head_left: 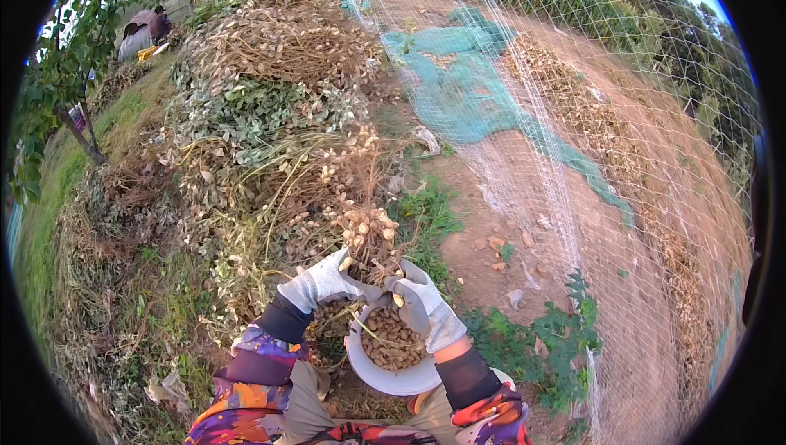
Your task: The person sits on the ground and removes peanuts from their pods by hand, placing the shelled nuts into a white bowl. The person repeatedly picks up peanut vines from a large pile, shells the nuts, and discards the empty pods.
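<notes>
Both my hands wear grey-and-white gloves and meet just above a white bucket (pixel 357 356). My left hand (pixel 332 281) is closed on a dry peanut plant (pixel 368 230), whose roots carry a cluster of pale pods beyond my fingers. My right hand (pixel 422 304) is closed at the near end of the same plant, its fingers bent around a peanut (pixel 398 300). Another pod shows by my left thumb. Loose peanuts (pixel 391 340) lie in the bucket, which stands between my legs. The fingertips partly hide where the stems are gripped.
A long heap of pulled peanut plants (pixel 270 60) stretches away ahead and left. White netting (pixel 565 158) hangs along the right, with green mesh (pixel 467 93) on bare soil behind it. Green weeds (pixel 540 347) grow right of the bucket. Another person (pixel 160 26) is far left.
</notes>
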`<state>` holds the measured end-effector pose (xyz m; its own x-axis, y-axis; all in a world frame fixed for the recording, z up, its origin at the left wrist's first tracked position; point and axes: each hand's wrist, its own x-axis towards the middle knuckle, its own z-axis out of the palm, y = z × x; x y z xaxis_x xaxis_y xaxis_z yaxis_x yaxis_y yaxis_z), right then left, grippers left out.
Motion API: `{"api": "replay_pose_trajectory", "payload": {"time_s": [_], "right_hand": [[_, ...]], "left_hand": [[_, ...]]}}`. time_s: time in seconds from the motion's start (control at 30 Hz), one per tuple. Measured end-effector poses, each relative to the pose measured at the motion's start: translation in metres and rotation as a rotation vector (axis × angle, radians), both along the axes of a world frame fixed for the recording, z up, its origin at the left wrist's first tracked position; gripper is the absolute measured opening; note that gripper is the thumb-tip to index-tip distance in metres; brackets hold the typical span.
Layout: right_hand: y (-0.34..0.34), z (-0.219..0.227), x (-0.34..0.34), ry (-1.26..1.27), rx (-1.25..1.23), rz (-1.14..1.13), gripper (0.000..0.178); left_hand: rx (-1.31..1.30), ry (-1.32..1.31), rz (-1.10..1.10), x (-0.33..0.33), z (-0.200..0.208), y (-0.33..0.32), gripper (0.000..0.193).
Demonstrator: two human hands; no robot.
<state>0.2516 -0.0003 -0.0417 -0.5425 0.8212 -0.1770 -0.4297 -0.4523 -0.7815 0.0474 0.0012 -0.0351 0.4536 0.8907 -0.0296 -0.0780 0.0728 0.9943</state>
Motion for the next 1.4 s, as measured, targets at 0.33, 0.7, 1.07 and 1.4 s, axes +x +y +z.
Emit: {"api": "replay_pose_trajectory", "payload": {"time_s": [0.33, 0.7, 1.07, 1.4], "right_hand": [[0.004, -0.011, 0.013, -1.365, 0.881, 0.12, 0.026], [0.007, -0.024, 0.043, -0.562, 0.312, 0.045, 0.026], [0.019, -0.013, 0.059, -0.012, -0.189, -0.317, 0.021], [0.009, -0.022, 0.078, -1.272, 0.845, 0.212, 0.039]], "left_hand": [[0.238, 1.154, 0.001, 0.047, 0.009, 0.0, 0.049], [0.303, 1.087, -0.085, 0.038, 0.012, -0.006, 0.041], [0.257, 0.956, -0.084, 0.032, 0.01, -0.005, 0.035], [0.067, 0.942, -0.132, 0.017, 0.029, -0.005, 0.056]]}}
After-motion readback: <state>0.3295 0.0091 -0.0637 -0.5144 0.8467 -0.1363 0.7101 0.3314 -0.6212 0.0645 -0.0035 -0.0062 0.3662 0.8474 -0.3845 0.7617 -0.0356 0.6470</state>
